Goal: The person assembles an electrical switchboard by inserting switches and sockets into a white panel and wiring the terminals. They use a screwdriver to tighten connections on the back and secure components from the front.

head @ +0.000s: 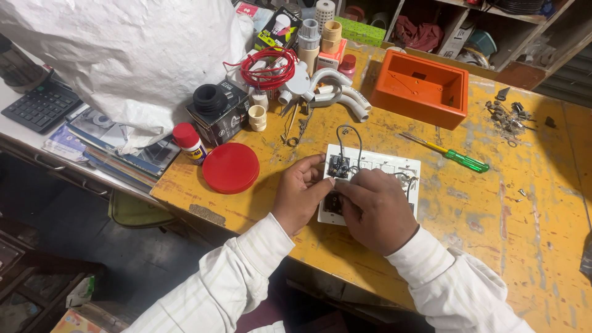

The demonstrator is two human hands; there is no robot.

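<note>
A white switch plate (388, 165) lies face down on the worn yellow table (530, 234), with small black parts and dark wire loops on its back. My left hand (299, 192) holds the plate's left edge, fingers by a black switch module (338, 165). My right hand (376, 209) covers the plate's lower middle, its fingertips pinched together at a dark part just below that module. A black wire (351, 132) arcs up from the module. Both arms wear white striped sleeves.
An orange box (420, 87) stands behind the plate, a green-handled screwdriver (456, 157) to its right. A red lid (230, 167), small spray can (190, 142), white pipe bends (336, 92), red wire coil (268, 68) and a white sack (123, 55) crowd the left. Loose screws (509, 117) lie far right.
</note>
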